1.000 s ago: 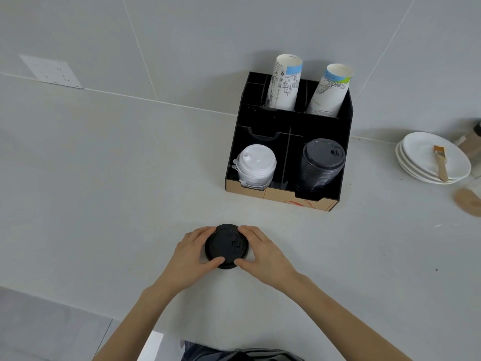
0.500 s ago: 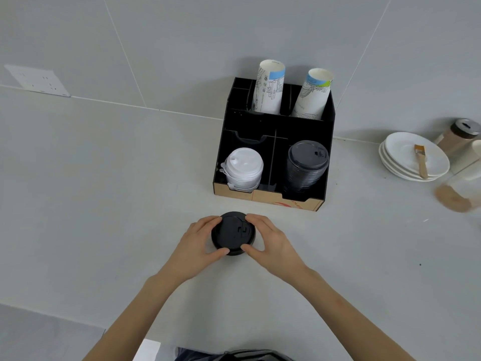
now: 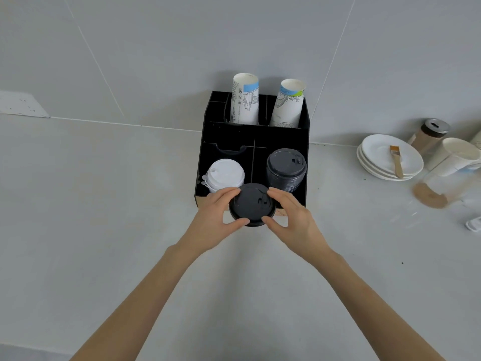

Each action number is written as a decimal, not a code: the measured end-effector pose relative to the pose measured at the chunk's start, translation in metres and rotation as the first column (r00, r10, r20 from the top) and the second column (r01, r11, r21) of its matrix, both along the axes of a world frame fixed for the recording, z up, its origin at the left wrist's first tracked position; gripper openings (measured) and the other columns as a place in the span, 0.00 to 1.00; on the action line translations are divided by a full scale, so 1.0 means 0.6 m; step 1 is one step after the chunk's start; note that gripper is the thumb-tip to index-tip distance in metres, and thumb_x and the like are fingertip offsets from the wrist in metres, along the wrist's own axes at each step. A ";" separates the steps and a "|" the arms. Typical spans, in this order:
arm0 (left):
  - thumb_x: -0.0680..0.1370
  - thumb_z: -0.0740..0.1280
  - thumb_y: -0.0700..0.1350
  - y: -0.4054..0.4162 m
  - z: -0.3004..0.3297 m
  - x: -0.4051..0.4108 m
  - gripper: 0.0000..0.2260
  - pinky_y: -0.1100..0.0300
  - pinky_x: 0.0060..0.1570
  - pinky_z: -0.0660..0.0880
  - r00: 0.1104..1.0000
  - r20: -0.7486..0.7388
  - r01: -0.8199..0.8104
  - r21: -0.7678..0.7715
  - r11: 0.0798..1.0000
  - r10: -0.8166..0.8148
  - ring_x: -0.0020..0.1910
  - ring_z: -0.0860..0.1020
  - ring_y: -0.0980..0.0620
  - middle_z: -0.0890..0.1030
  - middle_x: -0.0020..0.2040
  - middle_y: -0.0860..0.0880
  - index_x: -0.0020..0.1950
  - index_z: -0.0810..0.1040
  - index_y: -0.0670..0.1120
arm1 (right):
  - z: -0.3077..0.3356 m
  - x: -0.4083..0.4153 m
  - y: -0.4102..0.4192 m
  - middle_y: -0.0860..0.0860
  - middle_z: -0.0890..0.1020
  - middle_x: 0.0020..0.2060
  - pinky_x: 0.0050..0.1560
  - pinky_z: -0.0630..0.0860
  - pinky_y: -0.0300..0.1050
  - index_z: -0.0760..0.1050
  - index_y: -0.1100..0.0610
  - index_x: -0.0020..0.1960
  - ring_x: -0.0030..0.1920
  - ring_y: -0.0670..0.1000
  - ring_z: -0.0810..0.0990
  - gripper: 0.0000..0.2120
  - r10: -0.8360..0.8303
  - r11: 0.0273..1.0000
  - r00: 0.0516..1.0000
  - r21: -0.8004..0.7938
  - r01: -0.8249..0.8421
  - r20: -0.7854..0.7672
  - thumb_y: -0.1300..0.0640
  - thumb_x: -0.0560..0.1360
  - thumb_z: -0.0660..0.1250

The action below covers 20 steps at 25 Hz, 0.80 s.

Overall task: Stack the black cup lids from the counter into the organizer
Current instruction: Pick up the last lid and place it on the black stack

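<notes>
Black lids (image 3: 252,204) before organizer (image 3: 253,138)

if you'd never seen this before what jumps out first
The black lids held between the left hand and right hand, at the front of the black organizer against the wall. Inside it, a black lid stack front right, white lids front left, paper cups behind.

Counter (image 3: 104,230) left of organizer (image 3: 304,121) wide open. Front-right bay nearly filled by black lids (image 3: 286,169); white lids (image 3: 226,174) fill front-left. 2 cup stacks (image 3: 246,100) block the rear. Plates (image 3: 385,155), jar (image 3: 429,135) crowd right side.
</notes>
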<state>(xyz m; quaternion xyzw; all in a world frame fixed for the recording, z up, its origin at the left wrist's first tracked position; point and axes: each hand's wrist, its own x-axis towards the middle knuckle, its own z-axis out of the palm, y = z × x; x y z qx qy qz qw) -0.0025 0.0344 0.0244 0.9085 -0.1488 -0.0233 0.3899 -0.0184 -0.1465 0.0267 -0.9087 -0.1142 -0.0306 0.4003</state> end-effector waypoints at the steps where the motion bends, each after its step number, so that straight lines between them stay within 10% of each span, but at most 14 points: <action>1: 0.72 0.68 0.48 -0.008 0.005 0.008 0.27 0.68 0.62 0.55 1.000 0.006 0.007 0.002 1.000 -0.007 0.67 0.62 0.54 0.66 0.70 0.50 0.68 0.63 0.48 | 0.006 0.006 -0.008 0.54 0.71 0.66 0.54 0.55 0.13 0.65 0.59 0.65 0.63 0.46 0.69 0.24 -0.014 1.000 1.000 -0.009 0.014 0.013 0.60 0.72 0.67; 20: 0.72 0.68 0.48 -0.124 0.036 0.163 0.28 0.60 0.66 0.57 0.997 0.010 0.073 0.064 0.995 -0.074 0.69 0.60 0.48 0.65 0.71 0.48 0.69 0.61 0.45 | 0.032 0.132 -0.101 0.55 0.69 0.67 0.58 0.55 0.26 0.62 0.59 0.67 0.65 0.52 0.69 0.25 -0.149 0.987 0.989 -0.066 0.149 0.017 0.59 0.72 0.66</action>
